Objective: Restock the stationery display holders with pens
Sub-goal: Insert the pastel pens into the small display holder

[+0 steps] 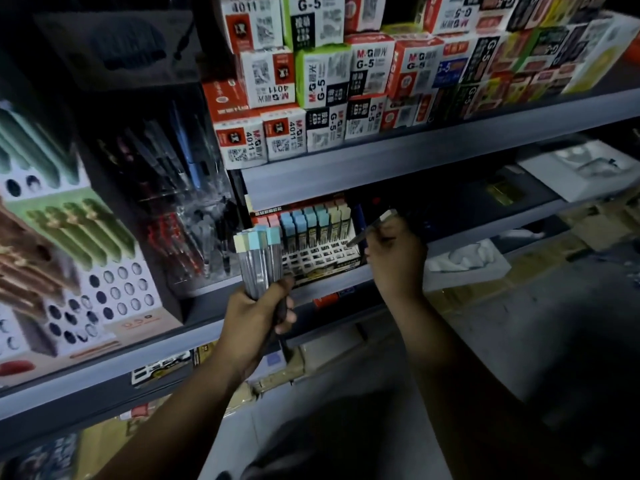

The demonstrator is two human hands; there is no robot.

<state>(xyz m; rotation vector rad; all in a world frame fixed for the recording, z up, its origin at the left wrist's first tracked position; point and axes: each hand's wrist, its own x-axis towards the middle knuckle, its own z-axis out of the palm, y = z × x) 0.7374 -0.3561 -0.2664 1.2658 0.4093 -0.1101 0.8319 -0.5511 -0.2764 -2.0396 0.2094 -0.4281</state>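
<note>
Room: a dim shop aisle. Light falls mostly on the upper stock, and the grey floor (519,358) at near right lies in shadow.
Shelving: grey metal shelving (415,161) in tiers, running from near left to far right.
Top tier: cardboard boxes (322,88) printed G-5 and 4011, in red, green, black and white, stacked edge to edge.
Display holder: the display holder (322,259) stands on the middle tier, under the lip of the tier above. It has a white grid of slots. Its far rows hold standing pens (311,223) with pink, blue and pale yellow caps, and its near rows show bare slots.
Left hand: the left hand (252,317) is clenched round a bundle of pens (259,265), caps up, just in front of the holder's left side.
Right hand: the right hand (394,261) pinches a single pen (367,232). The pen is tilted, with its dark tip over the grid's right edge; whether it touches a slot cannot be told.
Left of holder: a clear case (187,209) holds dark, red and blue pens. Farther left is a white rack (114,292) with round holes, carrying green pens (79,230).
Right of holder: white packing (464,261) is near, and a white tray (585,168) sits farther back on the tier above.
In the way: the bundle hides the holder's left columns, the right hand covers its right wall, and the shelf lip shades the caps.
</note>
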